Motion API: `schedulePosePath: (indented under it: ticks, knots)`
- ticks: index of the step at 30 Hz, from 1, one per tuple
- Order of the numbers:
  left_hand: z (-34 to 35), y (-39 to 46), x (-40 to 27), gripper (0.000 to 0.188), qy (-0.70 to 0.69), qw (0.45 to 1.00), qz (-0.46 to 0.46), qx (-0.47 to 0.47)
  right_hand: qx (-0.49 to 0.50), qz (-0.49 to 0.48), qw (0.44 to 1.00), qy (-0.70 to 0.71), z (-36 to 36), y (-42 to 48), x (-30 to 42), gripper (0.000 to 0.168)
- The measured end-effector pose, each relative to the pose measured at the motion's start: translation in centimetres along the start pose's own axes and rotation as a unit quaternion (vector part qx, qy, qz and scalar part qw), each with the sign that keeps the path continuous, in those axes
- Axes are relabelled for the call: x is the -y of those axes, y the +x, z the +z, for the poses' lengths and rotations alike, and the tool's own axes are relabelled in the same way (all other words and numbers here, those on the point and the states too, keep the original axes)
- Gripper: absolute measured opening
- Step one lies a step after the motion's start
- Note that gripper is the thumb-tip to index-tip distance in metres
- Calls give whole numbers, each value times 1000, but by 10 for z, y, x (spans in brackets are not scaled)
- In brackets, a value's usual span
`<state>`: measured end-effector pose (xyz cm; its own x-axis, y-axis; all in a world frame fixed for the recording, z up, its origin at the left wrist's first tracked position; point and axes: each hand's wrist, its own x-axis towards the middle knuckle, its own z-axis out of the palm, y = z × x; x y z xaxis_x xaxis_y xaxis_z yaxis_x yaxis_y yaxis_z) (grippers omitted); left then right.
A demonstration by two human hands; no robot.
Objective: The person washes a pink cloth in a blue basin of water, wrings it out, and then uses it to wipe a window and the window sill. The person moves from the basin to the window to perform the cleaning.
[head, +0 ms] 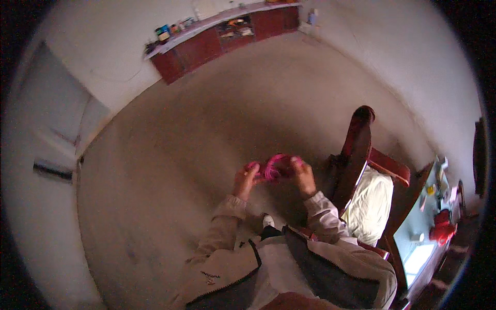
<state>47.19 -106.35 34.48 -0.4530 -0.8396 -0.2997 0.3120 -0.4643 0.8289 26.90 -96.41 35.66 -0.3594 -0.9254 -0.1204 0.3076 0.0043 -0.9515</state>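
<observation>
A bright pink bundle [273,170], looped and stringy like cord, is stretched between my two hands at chest height; blur hides what exactly it is. My left hand [245,183] pinches its left end with the thumb on top. The right end is in my right hand [305,179], thumb uppermost. Between them a loop of the pink strands arches up. Both forearms reach forward in pale jacket sleeves, well above the floor.
Right of my right arm stands a dark red wooden chair [358,155] with a pale cushion [370,205]. Beyond it, a glass-topped table [407,232] carries a red object [443,228] and small items. A low red-brown cabinet [201,48] lines the far wall. A grey door [50,100] is at left.
</observation>
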Motion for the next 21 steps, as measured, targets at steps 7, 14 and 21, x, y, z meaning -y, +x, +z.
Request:
schedulePosePath:
  ticks: [7, 14, 21]
  knots:
    - [-38, 141, 3, 45, 428, 845, 317, 38, -101, -70, 985, 122, -25, 57, 70, 36]
    - [4, 222, -9, 39, 179, 908, -40, 377, -113, -53, 988, -91, 1, 142, 49, 29]
    - [93, 295, -72, 39, 163, 936, -98, 295, -130, -220, 877, -407, 20, 216, 75, 31]
